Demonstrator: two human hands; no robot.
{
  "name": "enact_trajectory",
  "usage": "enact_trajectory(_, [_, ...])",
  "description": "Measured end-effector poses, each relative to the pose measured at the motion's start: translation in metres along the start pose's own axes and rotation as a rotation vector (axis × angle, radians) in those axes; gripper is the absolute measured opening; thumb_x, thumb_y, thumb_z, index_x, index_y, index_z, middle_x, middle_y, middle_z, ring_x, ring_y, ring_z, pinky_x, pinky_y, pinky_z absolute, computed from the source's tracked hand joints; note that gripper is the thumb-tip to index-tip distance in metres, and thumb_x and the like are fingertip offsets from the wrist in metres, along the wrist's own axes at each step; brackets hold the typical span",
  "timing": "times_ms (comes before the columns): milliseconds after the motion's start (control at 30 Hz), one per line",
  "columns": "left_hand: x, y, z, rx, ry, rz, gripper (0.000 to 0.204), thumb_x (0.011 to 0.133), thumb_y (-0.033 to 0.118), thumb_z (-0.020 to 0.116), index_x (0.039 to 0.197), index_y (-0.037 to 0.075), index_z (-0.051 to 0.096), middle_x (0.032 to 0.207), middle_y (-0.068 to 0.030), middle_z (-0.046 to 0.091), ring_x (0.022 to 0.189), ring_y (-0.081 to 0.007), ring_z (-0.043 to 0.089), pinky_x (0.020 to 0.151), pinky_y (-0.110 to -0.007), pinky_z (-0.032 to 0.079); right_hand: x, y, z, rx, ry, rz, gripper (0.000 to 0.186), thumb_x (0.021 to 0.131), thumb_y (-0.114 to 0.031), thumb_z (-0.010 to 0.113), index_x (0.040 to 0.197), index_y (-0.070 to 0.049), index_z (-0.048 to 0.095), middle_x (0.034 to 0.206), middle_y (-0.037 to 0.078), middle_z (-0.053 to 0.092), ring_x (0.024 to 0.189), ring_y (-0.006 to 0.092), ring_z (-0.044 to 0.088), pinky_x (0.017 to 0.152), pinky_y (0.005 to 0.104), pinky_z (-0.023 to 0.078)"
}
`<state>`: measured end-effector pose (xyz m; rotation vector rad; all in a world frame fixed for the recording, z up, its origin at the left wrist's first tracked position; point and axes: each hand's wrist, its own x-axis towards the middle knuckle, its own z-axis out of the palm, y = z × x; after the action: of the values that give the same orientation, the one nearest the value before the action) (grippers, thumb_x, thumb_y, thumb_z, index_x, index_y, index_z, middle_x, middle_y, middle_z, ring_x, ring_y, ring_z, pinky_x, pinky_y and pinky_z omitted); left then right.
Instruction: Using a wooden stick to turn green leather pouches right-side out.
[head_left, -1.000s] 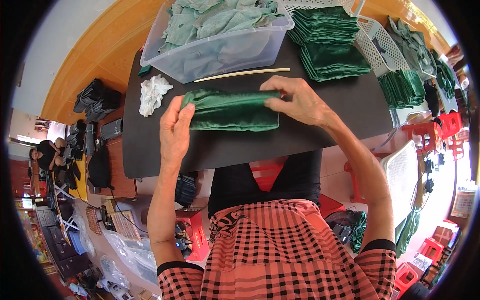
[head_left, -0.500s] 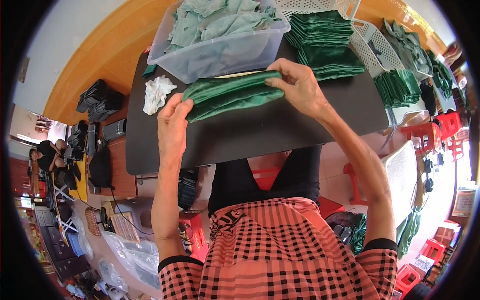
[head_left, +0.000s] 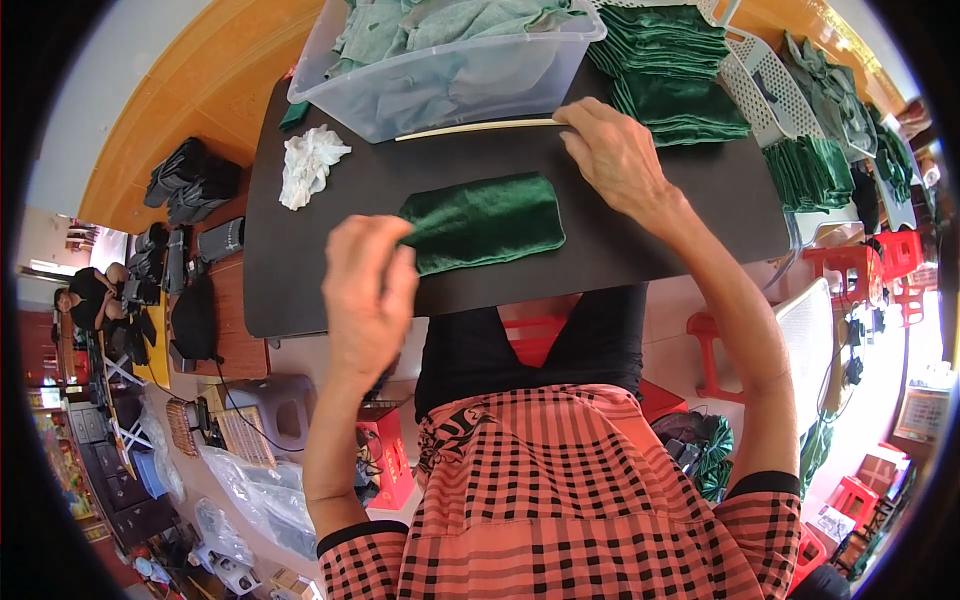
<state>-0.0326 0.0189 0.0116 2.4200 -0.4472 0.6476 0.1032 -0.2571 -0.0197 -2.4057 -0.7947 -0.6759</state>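
Two bare hands, one dark-green velvet pouch between them. Left hand point(head_left: 365, 290): at the pouch's 8 o'clock, blurred, fingers loosely curled, thumb apart, gripping nothing that shows; contact with the pouch's near end cannot be told. Right hand point(head_left: 618, 155): at 2 o'clock, thumb and fingertips at the right end of a pale stick point(head_left: 475, 127); whether they pinch it cannot be told. Green velvet pouch point(head_left: 485, 222): single, laid flat on the black tabletop point(head_left: 290, 270), slightly askew, near the front edge. Pale stick: 12 o'clock, lying just beside the near wall of the translucent tub point(head_left: 450, 80). White crumpled tissue point(head_left: 312, 165): between 9 and 10 o'clock. Stacked velvet pouches point(head_left: 680, 110): 2 o'clock, flat, in quantity; a further pouch bundle point(head_left: 808, 175) near 3 o'clock, outside the tabletop. Condition, as judged: stacked pieces appear done; the single pouch appears in hand, set apart from the stack; pale-green crumpled cloth pieces point(head_left: 420, 30), heaped in the tub, appear to be the portion left, uncounted. Edges and room: table edge close at 6 o'clock; a strip of tabletop between pouch and stick; wider surface toward 9 and 3 o'clock; tub wall limits reach at 12.
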Motion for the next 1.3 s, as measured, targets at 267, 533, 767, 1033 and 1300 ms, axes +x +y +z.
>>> enact_trajectory(267, [-0.024,0.018,0.036,-0.003,-0.205,0.014,0.027,0.081,0.004,0.065,0.107,0.002,0.059,0.099,-0.0113,0.056,0.094,-0.0302,0.054,0.082,-0.039,0.044,0.020,-0.004,0.022,-0.371,-0.276,-0.101,0.016,0.076,-0.007,0.066,0.091,-0.004,0.060,0.083,0.011,0.059,0.078,0.0271,0.063,0.064,0.0379,0.052])
enact_trajectory(533, [0.029,-0.009,0.035,-0.091,-0.327,0.183,0.018,0.080,-0.001,0.062,0.097,0.005,0.063,0.086,-0.0095,0.057,0.084,-0.0287,0.056,0.074,-0.037,0.047,0.014,-0.001,0.013,-0.452,-0.225,-0.154,0.009,0.073,-0.009,0.066,0.075,-0.002,0.062,0.078,0.012,0.060,0.076,0.0292,0.062,0.069,0.0390,0.048])
enact_trajectory(767, [0.047,-0.024,0.050,-0.098,-0.501,0.246,0.013,0.078,0.007,0.066,0.091,0.006,0.066,0.082,-0.0080,0.052,0.085,-0.0265,0.054,0.076,-0.038,0.046,-0.035,-0.013,-0.042,0.049,-0.075,0.083,0.007,0.079,-0.002,0.058,0.086,-0.002,0.056,0.071,0.013,0.055,0.059,0.0279,0.056,0.053,0.0369,0.044])
enact_trajectory(1033, [0.050,-0.030,0.052,-0.200,-0.555,0.208,0.017,0.078,-0.002,0.062,0.093,0.004,0.066,0.079,-0.0066,0.047,0.079,-0.0235,0.051,0.072,-0.035,0.043,-0.107,-0.036,-0.084,0.198,-0.138,0.222,0.009,0.075,-0.008,0.072,0.083,-0.006,0.070,0.066,0.005,0.053,0.052,0.0173,0.051,0.049,0.0296,0.041])
enact_trajectory(1300, [0.045,-0.027,0.053,-0.184,-0.501,0.231,0.021,0.076,-0.005,0.061,0.095,0.004,0.065,0.080,-0.0059,0.047,0.079,-0.0226,0.051,0.072,-0.034,0.043,-0.112,-0.044,-0.085,-0.041,-0.194,0.143,0.012,0.074,-0.007,0.074,0.084,-0.002,0.070,0.065,0.007,0.054,0.053,0.0184,0.056,0.048,0.0303,0.045])
